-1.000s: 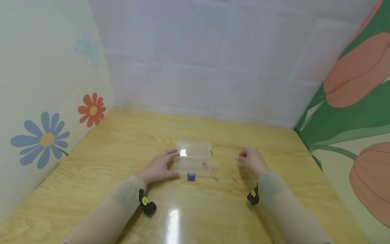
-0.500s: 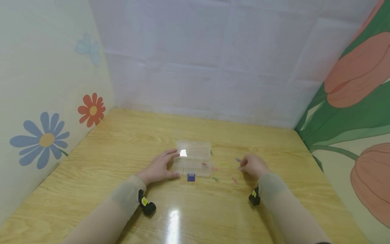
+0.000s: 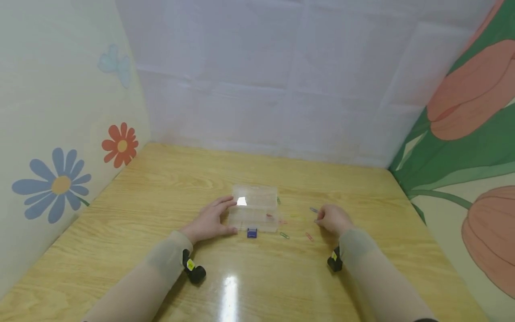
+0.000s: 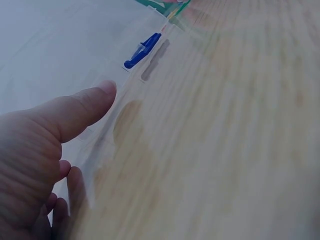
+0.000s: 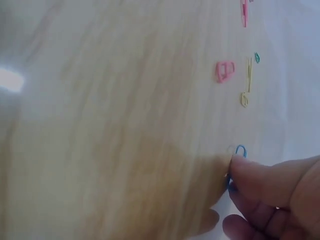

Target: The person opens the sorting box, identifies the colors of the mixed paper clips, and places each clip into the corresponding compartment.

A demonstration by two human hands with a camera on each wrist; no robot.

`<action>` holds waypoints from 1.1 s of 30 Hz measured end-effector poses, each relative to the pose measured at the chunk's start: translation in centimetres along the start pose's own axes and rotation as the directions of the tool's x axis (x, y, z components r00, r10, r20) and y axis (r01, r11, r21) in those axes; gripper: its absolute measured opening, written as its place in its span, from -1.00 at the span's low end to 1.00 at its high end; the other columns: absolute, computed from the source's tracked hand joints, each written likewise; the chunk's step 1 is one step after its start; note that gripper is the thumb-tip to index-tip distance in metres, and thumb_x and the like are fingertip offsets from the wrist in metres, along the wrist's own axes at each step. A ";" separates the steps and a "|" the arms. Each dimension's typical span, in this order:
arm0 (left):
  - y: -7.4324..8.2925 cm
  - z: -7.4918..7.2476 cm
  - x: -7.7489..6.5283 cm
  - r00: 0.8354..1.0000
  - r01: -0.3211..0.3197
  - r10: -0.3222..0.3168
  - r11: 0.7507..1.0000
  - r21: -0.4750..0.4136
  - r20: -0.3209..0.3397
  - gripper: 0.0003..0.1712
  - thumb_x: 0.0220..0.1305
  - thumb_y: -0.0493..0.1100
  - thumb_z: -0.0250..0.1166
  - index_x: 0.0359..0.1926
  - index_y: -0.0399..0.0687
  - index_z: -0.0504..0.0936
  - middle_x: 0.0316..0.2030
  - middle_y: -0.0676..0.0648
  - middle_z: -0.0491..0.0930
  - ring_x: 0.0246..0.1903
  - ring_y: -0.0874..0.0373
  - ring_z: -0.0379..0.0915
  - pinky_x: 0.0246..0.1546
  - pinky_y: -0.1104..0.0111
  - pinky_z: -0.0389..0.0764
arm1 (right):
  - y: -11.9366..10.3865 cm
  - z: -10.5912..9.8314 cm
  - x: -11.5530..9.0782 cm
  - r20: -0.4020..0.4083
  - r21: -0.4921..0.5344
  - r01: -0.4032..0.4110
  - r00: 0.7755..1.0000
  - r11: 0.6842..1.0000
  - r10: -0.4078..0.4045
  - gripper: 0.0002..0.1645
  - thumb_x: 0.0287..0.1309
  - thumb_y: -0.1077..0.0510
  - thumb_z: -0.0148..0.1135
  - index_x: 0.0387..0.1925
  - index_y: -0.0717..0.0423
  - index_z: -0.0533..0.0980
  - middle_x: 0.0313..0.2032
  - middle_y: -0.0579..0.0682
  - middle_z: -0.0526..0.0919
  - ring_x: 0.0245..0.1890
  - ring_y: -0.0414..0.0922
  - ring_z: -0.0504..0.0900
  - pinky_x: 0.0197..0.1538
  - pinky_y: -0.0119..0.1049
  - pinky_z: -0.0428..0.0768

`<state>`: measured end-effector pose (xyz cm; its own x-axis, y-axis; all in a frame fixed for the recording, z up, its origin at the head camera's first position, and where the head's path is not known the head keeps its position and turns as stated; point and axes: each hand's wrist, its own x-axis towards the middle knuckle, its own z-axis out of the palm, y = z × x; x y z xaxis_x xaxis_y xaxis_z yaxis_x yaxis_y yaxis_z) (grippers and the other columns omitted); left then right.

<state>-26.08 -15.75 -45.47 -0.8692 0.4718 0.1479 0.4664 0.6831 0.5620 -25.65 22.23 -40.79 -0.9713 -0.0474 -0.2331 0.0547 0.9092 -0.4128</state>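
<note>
A clear plastic box (image 3: pixel 257 223) lies with its lid (image 3: pixel 259 197) raised behind it and a blue latch (image 3: pixel 251 233) at its front. My left hand (image 3: pixel 209 221) holds the box's left end, thumb at the front corner and fingers toward the back. In the left wrist view the thumb (image 4: pixel 90 105) lies along the box edge. To the right, my right hand (image 3: pixel 334 219) pinches a blue paper clip (image 5: pixel 228 180) low at the table. Another blue paper clip (image 3: pixel 313 209) lies just beyond the fingertips. A red paper clip (image 3: pixel 269 215) shows within the box's outline.
Between box and right hand lie a yellow paper clip (image 3: pixel 295 216), a pink one (image 3: pixel 283 222), a green one (image 3: pixel 284 235) and a red one (image 3: pixel 309 237). Another green paper clip (image 3: pixel 279 200) sits beside the lid. Patterned walls border the wooden table (image 3: pixel 249 286).
My right hand has come down and slightly right onto the nearer blue paper clip and now pinches it. The yellow paper clip has come into sight. My left hand stays at the box.
</note>
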 end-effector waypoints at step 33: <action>-0.1 0.1 0.1 1.000 0.018 -0.018 1.000 0.005 0.011 0.03 -0.04 0.24 0.47 0.40 -0.03 0.28 0.45 -0.07 0.08 0.40 -0.12 -0.01 0.30 -0.20 -0.02 | -10.4 2.7 -0.9 -0.003 0.114 0.248 0.968 0.962 -0.250 -0.95 0.18 0.12 0.30 -0.34 0.00 0.59 -0.36 -0.13 0.60 -0.32 -0.15 0.54 -0.14 -0.20 0.55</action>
<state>-26.19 -15.69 -45.57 -0.8758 0.4651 0.1288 0.4512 0.6943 0.5606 -24.71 11.70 -38.68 -0.9550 -0.2714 -0.1197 -0.1622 0.8156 -0.5554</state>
